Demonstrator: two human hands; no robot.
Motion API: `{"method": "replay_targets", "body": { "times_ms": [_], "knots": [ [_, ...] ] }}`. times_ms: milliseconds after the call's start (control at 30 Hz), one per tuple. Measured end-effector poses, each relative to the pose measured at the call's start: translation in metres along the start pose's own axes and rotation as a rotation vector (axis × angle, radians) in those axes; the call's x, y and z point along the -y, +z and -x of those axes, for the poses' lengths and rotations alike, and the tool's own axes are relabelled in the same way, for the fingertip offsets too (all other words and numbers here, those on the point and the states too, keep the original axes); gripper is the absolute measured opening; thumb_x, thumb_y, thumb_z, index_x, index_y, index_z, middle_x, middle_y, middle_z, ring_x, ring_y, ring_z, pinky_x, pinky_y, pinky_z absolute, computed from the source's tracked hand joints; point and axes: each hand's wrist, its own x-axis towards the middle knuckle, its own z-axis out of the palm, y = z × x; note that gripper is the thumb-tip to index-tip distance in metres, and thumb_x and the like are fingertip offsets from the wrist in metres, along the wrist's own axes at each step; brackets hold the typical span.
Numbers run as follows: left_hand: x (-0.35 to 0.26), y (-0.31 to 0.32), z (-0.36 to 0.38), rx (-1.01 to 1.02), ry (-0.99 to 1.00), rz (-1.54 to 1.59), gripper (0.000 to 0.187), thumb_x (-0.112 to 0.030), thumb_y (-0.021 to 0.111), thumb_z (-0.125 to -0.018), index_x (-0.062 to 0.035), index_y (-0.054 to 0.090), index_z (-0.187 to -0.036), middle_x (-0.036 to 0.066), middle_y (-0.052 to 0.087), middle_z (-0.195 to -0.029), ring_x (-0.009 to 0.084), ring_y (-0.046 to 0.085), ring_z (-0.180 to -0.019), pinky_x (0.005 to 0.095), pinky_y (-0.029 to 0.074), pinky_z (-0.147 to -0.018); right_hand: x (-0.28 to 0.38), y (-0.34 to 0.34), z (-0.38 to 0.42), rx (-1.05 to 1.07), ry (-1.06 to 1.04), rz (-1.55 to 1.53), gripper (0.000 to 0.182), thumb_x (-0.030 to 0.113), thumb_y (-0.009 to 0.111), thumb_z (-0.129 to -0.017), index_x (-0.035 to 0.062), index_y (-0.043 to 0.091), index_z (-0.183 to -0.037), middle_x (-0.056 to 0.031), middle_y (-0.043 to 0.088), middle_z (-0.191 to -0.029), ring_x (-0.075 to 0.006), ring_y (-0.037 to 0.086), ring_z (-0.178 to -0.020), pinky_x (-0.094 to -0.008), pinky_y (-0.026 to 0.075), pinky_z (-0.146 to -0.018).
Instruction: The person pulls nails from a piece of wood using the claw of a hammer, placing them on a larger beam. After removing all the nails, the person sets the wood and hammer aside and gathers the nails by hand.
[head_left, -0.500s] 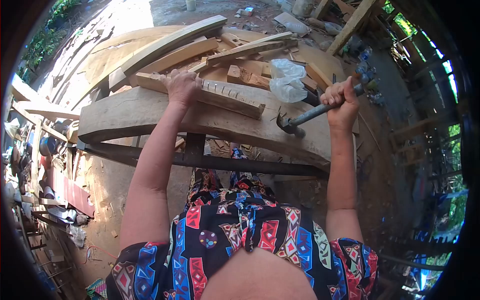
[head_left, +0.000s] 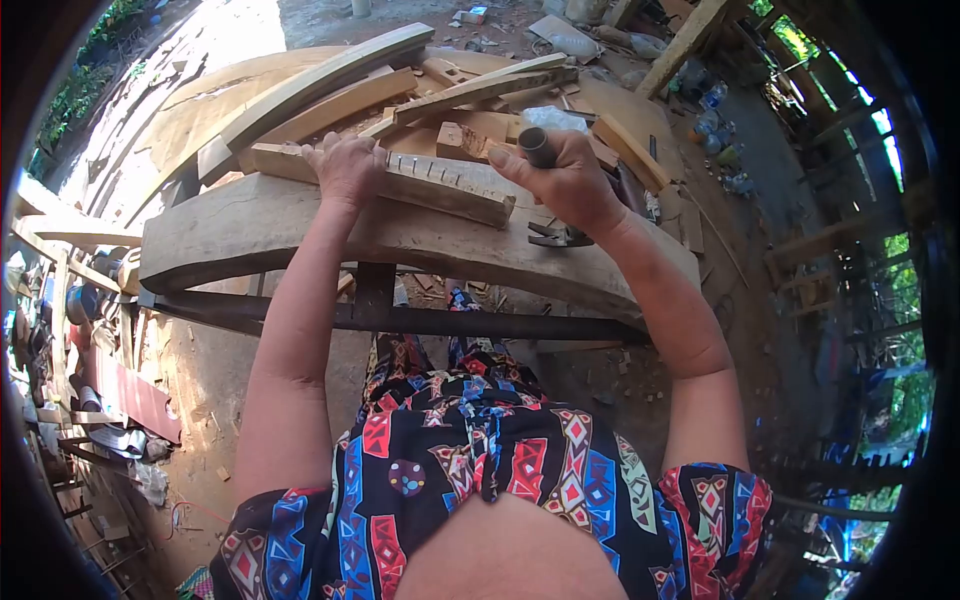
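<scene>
The left hand [head_left: 350,172] clasps a nail-studded batten [head_left: 450,193] resting on the curved plank [head_left: 220,225]; the right hand [head_left: 575,188] grips a hammer [head_left: 549,239], head low near the batten's end. A stray blow could bruise the steadying fingers; a slack hold might let the batten skid.

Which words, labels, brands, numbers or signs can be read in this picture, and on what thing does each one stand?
None can be read.
Hammer: no lettering visible.
Nailed piece of wood: no legible marking.
Patterned clothing: shapes, no legible words.
Small blue-and-white item near the top: any print is too small.
</scene>
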Motion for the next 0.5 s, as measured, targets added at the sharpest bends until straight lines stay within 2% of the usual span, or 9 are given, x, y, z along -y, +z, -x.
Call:
{"method": "replay_targets", "body": {
  "times_ms": [167,233,367,467,500],
  "knots": [
    [-0.001,0.000,-0.004,0.014,0.002,0.002,0.030,-0.034,0.047,-0.082,-0.0149,0.070,-0.084,0.006,0.065,-0.096,0.0257,0.051,-0.105,0.0667,0.019,-0.098,0.017,0.000,-0.015,0.091,-0.059,0.116,0.033,0.022,0.068,-0.085,0.0037,0.055,-0.061,0.0068,0.041,-0.052,-0.0039,0.034,-0.052,-0.0251,0.029,-0.046],
    [-0.003,0.001,-0.003,0.003,-0.001,0.006,0.030,-0.034,0.047,-0.082,-0.0150,0.071,-0.083,0.005,0.065,-0.096,0.0255,0.051,-0.105,0.0665,0.019,-0.098,0.023,0.000,-0.020,0.212,0.043,0.224,0.032,0.028,0.067,-0.083,0.0019,0.058,-0.068,-0.0049,0.049,-0.053,-0.0123,0.042,-0.052,-0.0321,0.038,-0.051],
    [-0.002,0.000,-0.002,-0.005,-0.007,0.013,0.030,-0.034,0.048,-0.081,-0.0150,0.071,-0.082,0.005,0.066,-0.095,0.0252,0.051,-0.105,0.0661,0.020,-0.098,-0.012,0.021,-0.006,0.272,-0.029,0.257,0.029,0.027,0.067,-0.082,0.0011,0.059,-0.070,-0.0082,0.053,-0.055,-0.0147,0.048,-0.054,-0.0326,0.042,-0.055],
    [-0.001,-0.001,-0.002,-0.007,-0.001,0.013,0.030,-0.034,0.048,-0.081,-0.0150,0.071,-0.083,0.005,0.066,-0.094,0.0250,0.051,-0.104,0.0667,0.019,-0.098,-0.012,0.009,-0.007,0.234,0.083,0.198,0.028,0.025,0.067,-0.082,0.0009,0.059,-0.070,-0.0084,0.053,-0.056,-0.0148,0.047,-0.053,-0.0324,0.041,-0.055],
    [0.000,0.001,0.000,-0.001,-0.001,0.011,0.030,-0.034,0.048,-0.081,-0.0150,0.071,-0.083,0.005,0.066,-0.094,0.0250,0.051,-0.104,0.0667,0.019,-0.098,-0.015,0.007,-0.008,0.233,0.084,0.200,0.028,0.024,0.067,-0.083,0.0012,0.059,-0.069,-0.0054,0.052,-0.054,-0.0128,0.045,-0.053,-0.0313,0.040,-0.054]
  ]
}}
